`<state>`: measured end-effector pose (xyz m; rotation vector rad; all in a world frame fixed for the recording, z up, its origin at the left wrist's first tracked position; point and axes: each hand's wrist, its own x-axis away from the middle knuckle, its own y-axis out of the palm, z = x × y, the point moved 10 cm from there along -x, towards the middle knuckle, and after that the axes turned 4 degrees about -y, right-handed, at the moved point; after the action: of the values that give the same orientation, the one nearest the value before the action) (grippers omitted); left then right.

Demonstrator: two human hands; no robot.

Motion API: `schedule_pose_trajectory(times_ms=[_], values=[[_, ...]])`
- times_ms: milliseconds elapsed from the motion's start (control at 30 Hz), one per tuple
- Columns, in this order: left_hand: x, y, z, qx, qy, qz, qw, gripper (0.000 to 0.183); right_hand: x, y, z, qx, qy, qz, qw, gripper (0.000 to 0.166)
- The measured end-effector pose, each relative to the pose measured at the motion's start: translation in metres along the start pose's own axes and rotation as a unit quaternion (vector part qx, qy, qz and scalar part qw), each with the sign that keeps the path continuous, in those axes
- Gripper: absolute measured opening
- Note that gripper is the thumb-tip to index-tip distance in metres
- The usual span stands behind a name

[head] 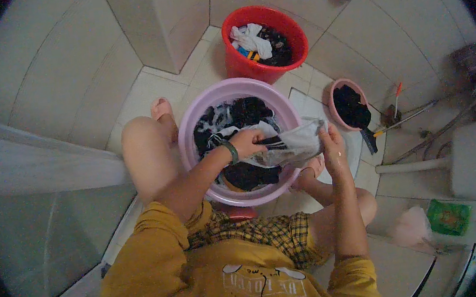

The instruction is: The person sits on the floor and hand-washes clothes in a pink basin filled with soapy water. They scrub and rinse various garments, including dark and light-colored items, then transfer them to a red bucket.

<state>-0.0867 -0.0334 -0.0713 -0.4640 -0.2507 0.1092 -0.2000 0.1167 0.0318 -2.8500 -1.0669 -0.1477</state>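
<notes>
A large pink-lilac plastic basin (186, 110) stands on the floor between my legs, holding dark wet clothes (251, 108) and some suds. Above its right side I hold a light grey and white cloth item with a black striped part (300, 141), stretched between my hands. My left hand (246, 144), with a dark green band at its wrist, grips the black striped part. My right hand (330, 141) pinches the right end of the light cloth, just beyond the basin's rim. Part of the cloth hangs down over the dark clothes.
Beyond the basin stands a red bucket (301, 50) with dark and white clothes. A small pink basin (334, 112) of black cloth is at the right, near a long-handled brush (397, 90). A glass panel (56, 237) is at the left; a green tray (450, 217) lies at the right.
</notes>
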Motion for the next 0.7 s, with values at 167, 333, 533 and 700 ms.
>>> schedule_pose_trajectory(times_ms=[167,333,533,700], values=[[-0.006,-0.015,0.001,0.158,0.015,0.03,0.987,0.021,-0.002,-0.004,0.038,0.093,0.031,-0.001,0.995,0.032],[0.001,-0.003,-0.015,0.072,0.176,0.087,0.978,0.018,0.026,0.078,0.043,0.368,0.051,-0.196,0.907,0.037],[0.011,0.025,-0.015,-0.166,0.075,0.089,0.979,0.032,0.012,0.029,0.008,0.132,0.026,0.005,0.991,0.021],[0.02,-0.016,0.03,-0.194,0.113,0.147,0.963,0.033,0.031,0.026,-0.004,0.103,0.01,-0.028,0.994,0.016]])
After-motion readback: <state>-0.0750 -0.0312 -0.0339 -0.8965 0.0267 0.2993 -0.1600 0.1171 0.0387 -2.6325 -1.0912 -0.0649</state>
